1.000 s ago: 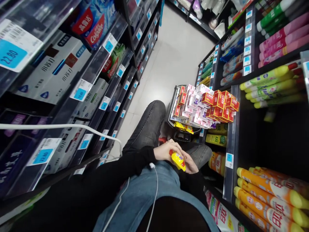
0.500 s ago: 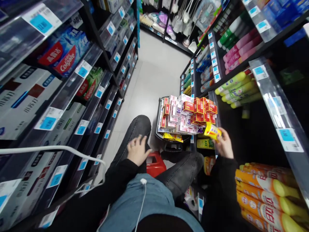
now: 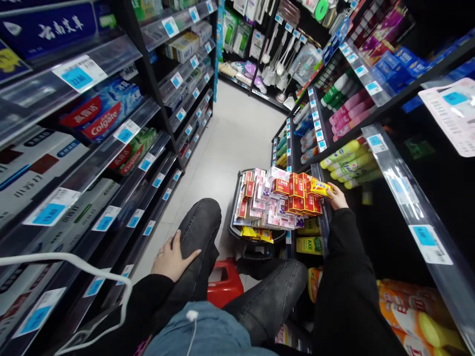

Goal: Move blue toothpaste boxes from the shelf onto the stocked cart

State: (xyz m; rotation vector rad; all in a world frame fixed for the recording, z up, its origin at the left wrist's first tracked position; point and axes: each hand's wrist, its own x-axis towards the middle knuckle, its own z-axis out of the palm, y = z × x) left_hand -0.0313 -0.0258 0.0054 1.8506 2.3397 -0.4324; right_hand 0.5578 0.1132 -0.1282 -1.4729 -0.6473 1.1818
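My right hand (image 3: 337, 196) grips one end of a small yellow packet (image 3: 318, 187) with red and dark print. It holds the packet at the right end of the stacked boxes, against or just over the red ones; I cannot tell if they touch. These red boxes (image 3: 297, 185) lie piled with pink-and-white boxes (image 3: 273, 213) on a dark cart or basket (image 3: 230, 225). More yellow packets (image 3: 256, 233) stick out at the pile's near side. My left hand (image 3: 171, 259) lies on my left thigh with its fingers spread, holding nothing.
A red stool (image 3: 224, 282) stands between my legs. Toothpaste boxes (image 3: 100, 118) fill the left shelves. On the right are yellow-capped bottles (image 3: 343, 155), orange packs (image 3: 411, 316) and an AXE bottle (image 3: 309, 245). A white cable (image 3: 92, 269) crosses at lower left. Pale floor (image 3: 237, 128) runs ahead.
My right hand has carried the yellow packet forward to the red boxes. My left hand has come down onto my left thigh. The view has shifted slightly.
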